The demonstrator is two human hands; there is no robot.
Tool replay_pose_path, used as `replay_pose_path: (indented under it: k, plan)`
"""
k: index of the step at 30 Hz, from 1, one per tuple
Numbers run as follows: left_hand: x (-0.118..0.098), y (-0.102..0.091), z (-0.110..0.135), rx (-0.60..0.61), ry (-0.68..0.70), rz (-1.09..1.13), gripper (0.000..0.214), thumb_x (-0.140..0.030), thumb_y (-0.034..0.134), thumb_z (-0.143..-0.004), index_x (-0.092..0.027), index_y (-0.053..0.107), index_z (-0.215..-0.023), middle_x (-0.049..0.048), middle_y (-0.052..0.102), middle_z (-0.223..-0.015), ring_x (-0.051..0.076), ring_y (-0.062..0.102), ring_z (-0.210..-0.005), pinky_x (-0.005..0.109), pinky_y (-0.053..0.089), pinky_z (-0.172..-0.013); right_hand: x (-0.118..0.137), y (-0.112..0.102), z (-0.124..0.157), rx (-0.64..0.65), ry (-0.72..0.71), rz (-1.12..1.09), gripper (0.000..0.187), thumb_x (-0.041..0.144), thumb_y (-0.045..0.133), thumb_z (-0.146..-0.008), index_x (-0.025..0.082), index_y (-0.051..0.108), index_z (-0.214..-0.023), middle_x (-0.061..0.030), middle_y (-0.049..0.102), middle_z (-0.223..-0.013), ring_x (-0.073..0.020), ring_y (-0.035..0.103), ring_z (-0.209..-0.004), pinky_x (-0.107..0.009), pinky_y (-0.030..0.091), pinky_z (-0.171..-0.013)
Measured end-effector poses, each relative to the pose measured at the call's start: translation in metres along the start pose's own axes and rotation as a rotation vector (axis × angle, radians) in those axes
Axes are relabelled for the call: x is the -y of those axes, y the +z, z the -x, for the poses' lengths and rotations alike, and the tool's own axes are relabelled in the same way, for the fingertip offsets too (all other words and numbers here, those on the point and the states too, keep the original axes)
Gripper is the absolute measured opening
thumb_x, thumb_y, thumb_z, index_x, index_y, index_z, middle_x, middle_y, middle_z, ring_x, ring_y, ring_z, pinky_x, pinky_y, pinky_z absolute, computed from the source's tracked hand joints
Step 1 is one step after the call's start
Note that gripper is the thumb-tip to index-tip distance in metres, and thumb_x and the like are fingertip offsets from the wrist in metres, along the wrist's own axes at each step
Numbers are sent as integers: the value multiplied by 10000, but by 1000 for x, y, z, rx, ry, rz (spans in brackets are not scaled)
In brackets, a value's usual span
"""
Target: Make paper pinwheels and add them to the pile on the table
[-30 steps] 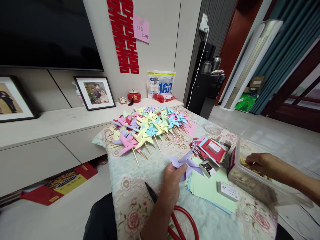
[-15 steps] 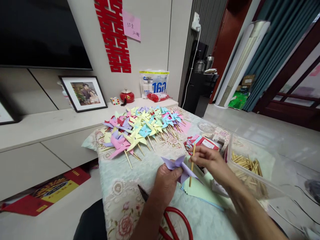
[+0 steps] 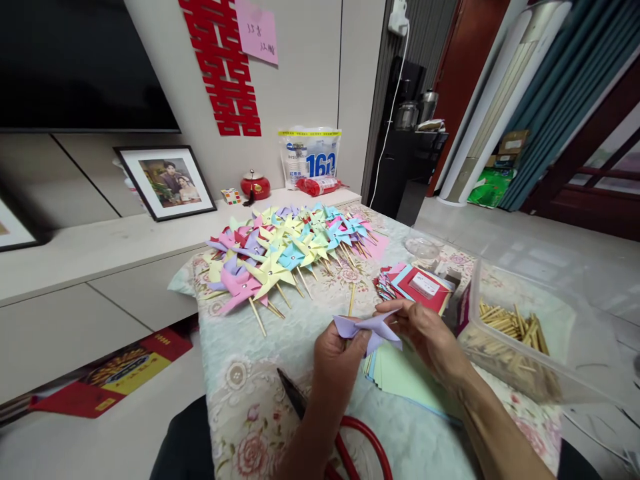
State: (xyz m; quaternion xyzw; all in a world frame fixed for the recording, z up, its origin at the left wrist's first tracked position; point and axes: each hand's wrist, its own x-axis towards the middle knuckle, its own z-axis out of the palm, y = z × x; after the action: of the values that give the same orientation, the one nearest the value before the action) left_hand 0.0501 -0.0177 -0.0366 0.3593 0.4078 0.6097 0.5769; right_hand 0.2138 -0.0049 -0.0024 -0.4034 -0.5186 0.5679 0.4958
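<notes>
A purple paper pinwheel (image 3: 373, 325) is pinched in my left hand (image 3: 336, 360), thumb on its near side. A thin wooden stick (image 3: 352, 299) rises behind the pinwheel; its lower part is hidden by paper and fingers. My right hand (image 3: 425, 333) holds the right-hand blade between its fingers, the fingertips partly behind the paper. Beneath my hands lies a fanned stack of pale green and blue paper sheets (image 3: 400, 380). Red-handled scissors (image 3: 367, 433) lie under my left forearm, blades pointing away.
Many finished pinwheels (image 3: 293, 257) on sticks cover the far side of the cloth-covered table (image 3: 240, 413). A clear plastic bin (image 3: 505, 367) of wooden sticks stands at the right. Near it are small coloured cards (image 3: 425, 287) and a clear round lid (image 3: 423, 247).
The wooden stick has passed from my right fingers to behind the pinwheel, now upright by my left hand. My right hand has come onto the pinwheel's blade. The view has shifted slightly.
</notes>
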Motion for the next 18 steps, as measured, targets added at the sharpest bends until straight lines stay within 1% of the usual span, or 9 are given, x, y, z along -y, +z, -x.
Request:
replay_pose_path:
  k: [1, 3, 5, 8, 11, 15, 18]
  plan:
    - [1, -1, 0, -11, 17, -41, 193, -273, 802, -683, -145, 729, -807, 36, 729, -744, 170, 631, -699, 284, 507, -685, 2, 1, 2, 37, -15, 57, 558, 675, 643, -823, 172, 759, -1036, -91, 743, -921, -200, 653, -833, -294, 489, -753]
    - [3, -2, 1, -10, 45, -104, 173, -266, 776, -699, -147, 722, -811, 35, 719, -743, 174, 624, -701, 287, 507, -683, 3, 5, 4, 78, -34, 179, 446, 580, 734, -798, 187, 754, -1007, -57, 730, -892, -191, 646, -819, -286, 483, -751]
    - [4, -4, 2, 6, 73, -144, 147, -250, 753, -709, -152, 714, -812, 28, 707, -737, 171, 615, -698, 281, 502, -678, 1, 10, 4, 65, -62, 281, 322, 473, 804, -763, 192, 752, -913, -29, 715, -832, -185, 640, -784, -285, 480, -733]
    - [6, -5, 3, 28, 93, -190, 121, -238, 726, -725, -159, 697, -813, 13, 682, -706, 162, 596, -669, 271, 491, -662, -5, 13, 2, 23, -130, 383, 236, 417, 798, -777, 189, 747, -813, -18, 698, -761, -179, 624, -728, -291, 470, -698]
    - [7, -5, 3, 69, 90, -204, 134, -260, 705, -755, -164, 690, -848, 25, 685, -735, 178, 612, -696, 288, 499, -686, -10, 11, 2, -9, -175, 393, 191, 385, 765, -812, 195, 752, -822, -24, 705, -780, -184, 631, -734, -299, 472, -697]
    - [2, -2, 4, 119, 109, -184, 138, -265, 704, -769, -174, 689, -872, 39, 699, -805, 196, 632, -788, 302, 497, -769, -9, 11, 2, -71, -231, 400, 138, 345, 765, -810, 208, 758, -808, -17, 708, -768, -181, 635, -727, -296, 471, -692]
    - [-4, 0, 6, 176, 87, -95, 127, -282, 688, -798, -177, 670, -867, 32, 696, -814, 181, 620, -777, 284, 484, -747, -7, 12, 3, -92, -251, 363, 109, 319, 767, -806, 210, 766, -803, -21, 717, -789, -183, 646, -755, -300, 477, -722]
